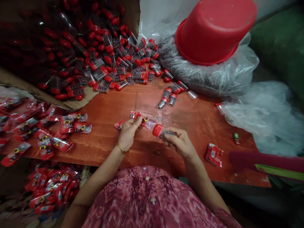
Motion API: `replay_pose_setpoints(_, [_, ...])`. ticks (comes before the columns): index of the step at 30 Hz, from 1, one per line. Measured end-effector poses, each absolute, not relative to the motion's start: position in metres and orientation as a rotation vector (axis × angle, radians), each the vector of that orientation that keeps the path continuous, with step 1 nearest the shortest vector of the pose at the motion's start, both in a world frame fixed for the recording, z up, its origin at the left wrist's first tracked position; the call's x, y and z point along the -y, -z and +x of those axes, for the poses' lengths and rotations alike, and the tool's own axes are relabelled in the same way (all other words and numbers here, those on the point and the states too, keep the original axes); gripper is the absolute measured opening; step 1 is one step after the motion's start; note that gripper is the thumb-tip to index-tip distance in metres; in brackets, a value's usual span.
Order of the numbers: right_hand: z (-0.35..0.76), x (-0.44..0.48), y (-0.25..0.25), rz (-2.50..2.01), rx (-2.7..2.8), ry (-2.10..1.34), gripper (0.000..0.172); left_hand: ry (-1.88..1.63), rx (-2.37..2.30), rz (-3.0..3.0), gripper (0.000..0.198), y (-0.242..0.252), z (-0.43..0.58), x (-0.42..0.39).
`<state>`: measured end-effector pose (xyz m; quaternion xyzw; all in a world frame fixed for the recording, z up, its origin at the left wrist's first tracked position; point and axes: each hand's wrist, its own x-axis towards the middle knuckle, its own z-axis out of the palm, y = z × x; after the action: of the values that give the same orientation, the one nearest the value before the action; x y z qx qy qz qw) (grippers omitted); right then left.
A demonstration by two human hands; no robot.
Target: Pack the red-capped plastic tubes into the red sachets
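Over the middle of the wooden table (pixel 142 148), my left hand (pixel 129 131) pinches a small red printed plastic sleeve (pixel 147 122) with a clear end. To its right, my right hand (pixel 178 140) grips a small clear bottle with a red cap (pixel 157 130), dark contents showing through. The cap points left toward the clear end of the sleeve. Two more red sleeves (pixel 119 124) lie beside my left fingers. Beyond my hands several red-capped bottles (pixel 167 95) form a small group on the table.
A tipped cardboard box (pixel 26 88) spills many red-capped bottles at the back left. Sleeved bottles (pixel 64 128) are heaped on the left. An upturned red bucket (pixel 218 28) rests on a clear bag (pixel 201 77). Flat red sleeves (pixel 214 154) lie at the right.
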<state>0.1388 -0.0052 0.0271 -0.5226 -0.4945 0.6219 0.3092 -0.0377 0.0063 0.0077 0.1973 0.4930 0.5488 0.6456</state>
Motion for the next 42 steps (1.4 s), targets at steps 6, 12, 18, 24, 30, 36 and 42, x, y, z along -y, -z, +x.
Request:
replay_pose_setpoints(6, [0.128,-0.006,-0.027,-1.401,1.254,-1.746,0.018,-1.263,-1.093,0.712,0.030,-0.004,-0.047,-0.005])
replay_pose_setpoints(12, [0.123,-0.009,-0.024,-1.382,1.287,-1.752,0.018,-1.260,-0.995,0.648,0.030,-0.002,-0.044,-0.007])
replay_pose_setpoints(18, [0.114,-0.009,-0.012,-1.278,1.236,-1.712,0.024,-1.334,-1.020,0.477,0.030,0.002,-0.024,-0.003])
replay_pose_setpoints(24, [0.100,-0.006,-0.002,-1.243,1.164,-1.654,0.032,-1.331,-1.052,0.431,0.030,0.000,-0.024,-0.004])
replay_pose_setpoints(30, [0.087,-0.003,0.009,-1.199,1.095,-1.523,0.032,-1.309,-1.007,0.465,0.032,0.003,-0.016,0.001])
replay_pose_setpoints(36, [0.086,-0.008,0.006,-1.155,1.112,-1.699,0.034,-1.322,-1.009,0.510,0.035,-0.003,-0.032,-0.006])
replay_pose_setpoints(42, [0.095,-0.005,0.002,-1.183,1.101,-1.818,0.034,-1.239,-1.104,0.511,0.036,-0.012,-0.042,-0.015])
